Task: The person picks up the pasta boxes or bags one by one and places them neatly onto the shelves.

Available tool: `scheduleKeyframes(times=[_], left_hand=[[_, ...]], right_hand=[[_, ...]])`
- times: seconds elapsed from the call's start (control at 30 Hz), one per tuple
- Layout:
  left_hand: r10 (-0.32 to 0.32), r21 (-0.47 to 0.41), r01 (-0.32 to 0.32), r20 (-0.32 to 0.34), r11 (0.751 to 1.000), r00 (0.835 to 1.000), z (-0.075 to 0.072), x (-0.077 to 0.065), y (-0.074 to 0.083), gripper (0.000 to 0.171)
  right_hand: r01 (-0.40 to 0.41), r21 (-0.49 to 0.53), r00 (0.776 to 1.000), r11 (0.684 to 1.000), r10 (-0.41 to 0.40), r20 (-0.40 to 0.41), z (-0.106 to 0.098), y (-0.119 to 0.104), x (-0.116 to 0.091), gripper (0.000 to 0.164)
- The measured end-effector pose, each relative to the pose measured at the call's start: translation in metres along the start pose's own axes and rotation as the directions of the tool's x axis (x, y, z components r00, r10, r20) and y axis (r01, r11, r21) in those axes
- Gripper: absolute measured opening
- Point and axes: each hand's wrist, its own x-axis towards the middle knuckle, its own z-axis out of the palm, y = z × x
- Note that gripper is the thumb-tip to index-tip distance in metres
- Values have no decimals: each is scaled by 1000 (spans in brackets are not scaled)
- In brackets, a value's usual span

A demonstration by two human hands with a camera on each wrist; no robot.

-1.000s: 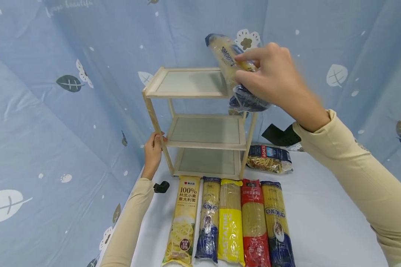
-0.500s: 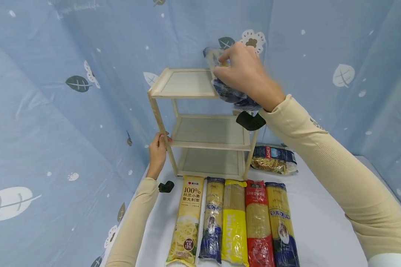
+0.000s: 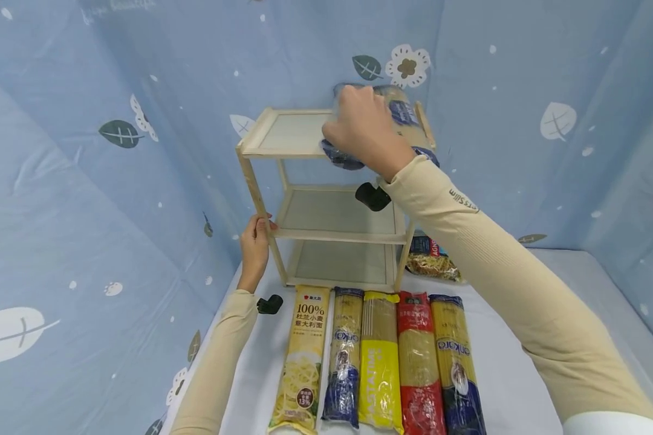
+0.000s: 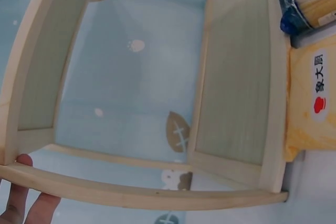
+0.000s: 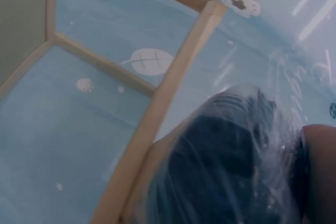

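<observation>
"Where's our pack (image 3: 341,158)?"
"Twelve o'clock, at the rack's (image 3: 296,133) top; our right hand (image 3: 363,128) grips it, our left hand (image 3: 255,244) holds the nine-o'clock post (image 3: 252,186)."
"Handling?"
"Likely light, slippery, stiff but brittle: we should hold it mid-length."

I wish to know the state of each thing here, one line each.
Rack: upright.
Left hand: gripping rack's post.
Right hand: gripping held pack.
Held pack: at top shelf, contact unclear.
Neighbouring pack: lying on top shelf.
Cream pack: lying flat.
Left ankara pack: lying flat.
Pastatime pack: lying flat.
Red pack: lying flat.
Right ankara pack: lying flat.
Rear pack: lying on table, partly hidden.
Curtain: hanging.
</observation>
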Motion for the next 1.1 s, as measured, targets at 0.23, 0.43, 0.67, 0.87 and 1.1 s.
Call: scheduleKeyframes(times=[0.23,0.43,0.67,0.87,1.1], left_hand=[[-6,0,6,-6,1000,1000,-1,-1,-7,32],[14,-15,-14,-22,1000,1000,-2,-1,-8,28],[13,0,-13,1,1000,1000,-4,2,-8,31],[1,-5,-1,9,1000,1000,-4,2,-10,27],[0,-13,0,28,1000,1000,-6,-2,9,26]], right_hand=[[0,-147,999,989,7,49,11,-8,8,18],[21,-224,998,974,-9,55,17,-12,9,18],[13,-262,995,965,12,95,14,-14,7,19],[-23,-316,981,948,82,175,9,-15,4,48],[-12,-287,985,958,61,163,-2,-9,-7,68]])
